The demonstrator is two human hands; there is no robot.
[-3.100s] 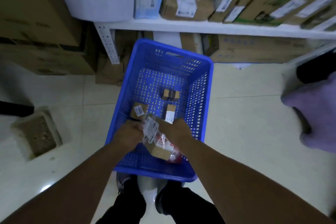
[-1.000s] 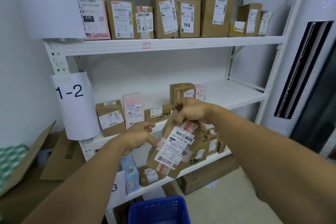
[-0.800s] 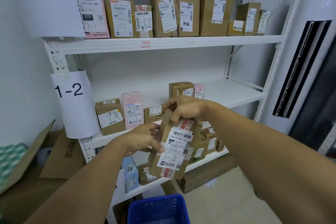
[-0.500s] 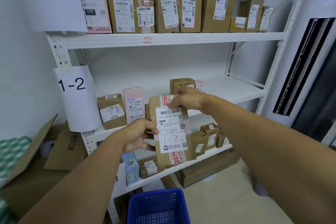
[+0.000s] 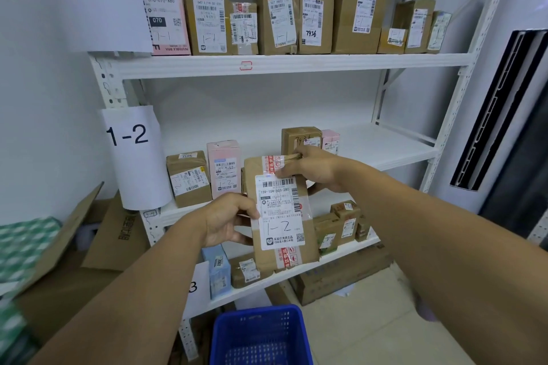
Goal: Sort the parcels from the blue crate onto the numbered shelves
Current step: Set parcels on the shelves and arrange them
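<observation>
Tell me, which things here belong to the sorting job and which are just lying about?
In the job: brown parcel marked 1-2, left hand, right hand, 1-2 sign, middle shelf, blue crate.
Lying about: flattened cardboard, air conditioner.

left grip (image 5: 225,222), right grip (image 5: 311,170): bare hands; forearms (image 5: 133,290) bare to frame edge.

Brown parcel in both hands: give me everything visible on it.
The flat brown cardboard parcel is held upright, slightly tilted, in front of the white rack's middle shelf. A strip of red-printed tape runs down its face, under a white shipping label with a barcode and handwritten 1-2. The left hand grips its left edge. The right hand pinches its top right corner.
</observation>
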